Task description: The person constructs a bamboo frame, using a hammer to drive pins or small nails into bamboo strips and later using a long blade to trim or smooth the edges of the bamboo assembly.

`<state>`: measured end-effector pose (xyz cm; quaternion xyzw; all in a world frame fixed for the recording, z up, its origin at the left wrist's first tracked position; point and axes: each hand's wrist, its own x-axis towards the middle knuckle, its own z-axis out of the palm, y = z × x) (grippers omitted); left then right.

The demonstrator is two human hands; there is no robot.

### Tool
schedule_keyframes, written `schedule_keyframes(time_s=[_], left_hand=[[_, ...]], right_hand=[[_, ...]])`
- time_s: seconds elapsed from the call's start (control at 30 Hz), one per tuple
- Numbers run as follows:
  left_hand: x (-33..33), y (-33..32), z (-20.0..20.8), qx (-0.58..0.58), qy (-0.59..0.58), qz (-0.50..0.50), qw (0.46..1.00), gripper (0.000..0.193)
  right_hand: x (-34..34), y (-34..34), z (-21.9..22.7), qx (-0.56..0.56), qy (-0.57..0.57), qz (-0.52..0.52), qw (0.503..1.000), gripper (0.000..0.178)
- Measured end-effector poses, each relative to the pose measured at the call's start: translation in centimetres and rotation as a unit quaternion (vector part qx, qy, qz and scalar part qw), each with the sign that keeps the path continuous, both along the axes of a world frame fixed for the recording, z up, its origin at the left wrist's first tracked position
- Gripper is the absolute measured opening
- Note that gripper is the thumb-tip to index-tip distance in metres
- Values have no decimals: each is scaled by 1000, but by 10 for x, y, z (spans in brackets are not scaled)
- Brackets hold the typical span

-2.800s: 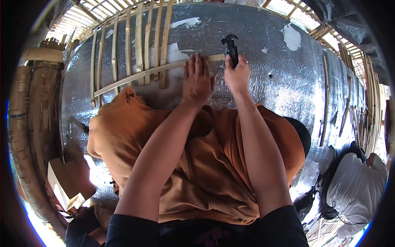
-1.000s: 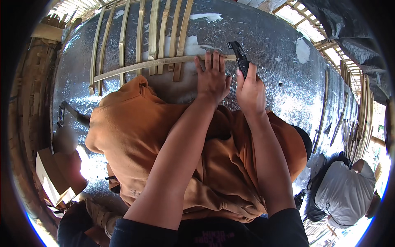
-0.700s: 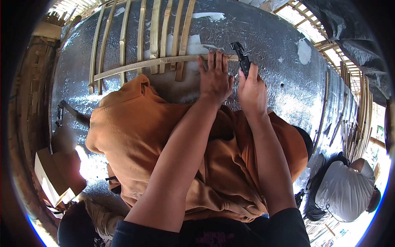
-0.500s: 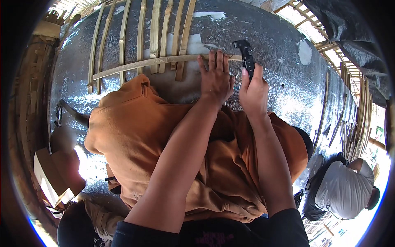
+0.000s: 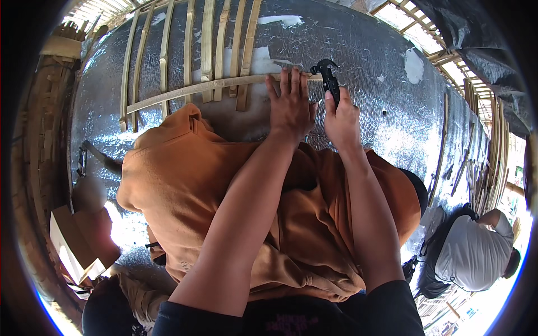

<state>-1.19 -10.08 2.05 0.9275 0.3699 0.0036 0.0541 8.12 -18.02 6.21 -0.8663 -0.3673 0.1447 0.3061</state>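
Observation:
My left hand (image 5: 290,109) lies with its fingers stretched over the right part of a long bamboo strip (image 5: 185,89). That strip runs crosswise against several upright bamboo slats (image 5: 207,50). In my right hand (image 5: 342,123) is a small black claw hammer (image 5: 330,81), gripped by its handle with the head pointing away from me. The hammer's head is close to the strip's right end, just right of my left fingers. Whether it touches the strip I cannot tell. Beneath all this spreads a silver foil sheet (image 5: 364,61) with torn pale patches.
Orange-brown cloth (image 5: 185,179) covers my lap below the strip. A person in a white shirt (image 5: 473,255) crouches at the right. At the left are a blurred person and an open cardboard box (image 5: 75,238). Bamboo poles (image 5: 496,151) stand along the right side.
My right hand and the hammer have shifted slightly left, and the hammer's head has come down nearer the strip's end. My left hand stays on the strip.

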Motion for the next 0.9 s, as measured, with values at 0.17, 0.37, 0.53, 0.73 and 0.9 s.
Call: schedule_keyframes(time_s=[0.17,0.37,0.53,0.73,0.9], left_hand=[[-2,1,-3,0,-34,-6,999,72],[1,1,0,-9,-10,0,1000,75],[0,0,1,0,3,0,1000,75],[0,0,0,-2,-1,0,1000,75],[0,-1,-1,-1,3,-2,1000,75]], right_hand=[[0,1,1,-2,15,-8,1000,25],[2,0,-3,31,-18,19,999,24],[-2,2,-1,18,-1,19,1000,26],[0,1,-3,36,1,23,999,25],[-1,2,-2,35,-4,24,999,24]])
